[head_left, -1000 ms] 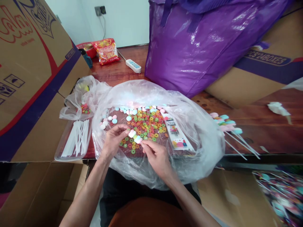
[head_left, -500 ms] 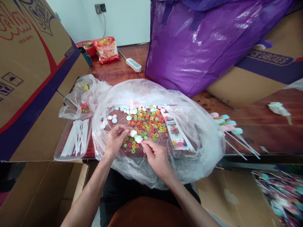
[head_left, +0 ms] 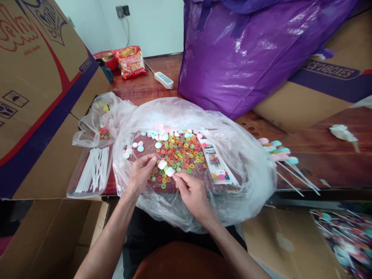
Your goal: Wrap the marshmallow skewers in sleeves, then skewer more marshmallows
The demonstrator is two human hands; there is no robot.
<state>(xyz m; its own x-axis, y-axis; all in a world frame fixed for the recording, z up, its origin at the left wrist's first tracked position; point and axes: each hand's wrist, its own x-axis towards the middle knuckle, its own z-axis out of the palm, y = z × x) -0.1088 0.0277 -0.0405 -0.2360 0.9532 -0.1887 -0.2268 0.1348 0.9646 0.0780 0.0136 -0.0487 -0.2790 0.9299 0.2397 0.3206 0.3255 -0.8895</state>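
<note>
Inside a big clear plastic bag lie many small coloured ring candies and several pastel round candies. Between my hands is a short row of pastel candies on a thin stick. My right hand pinches the stick's near end. My left hand has its fingers curled and pinched at the row's far end. A printed white card lies in the bag on the right.
A tray of white sticks stands at the left beside a smaller plastic bag. Finished candy sticks lie at the right. A purple bag and cardboard boxes crowd the table's back and sides. A power strip sits behind.
My left fingers have shifted slightly against the far end of the candy row. My right hand holds still.
</note>
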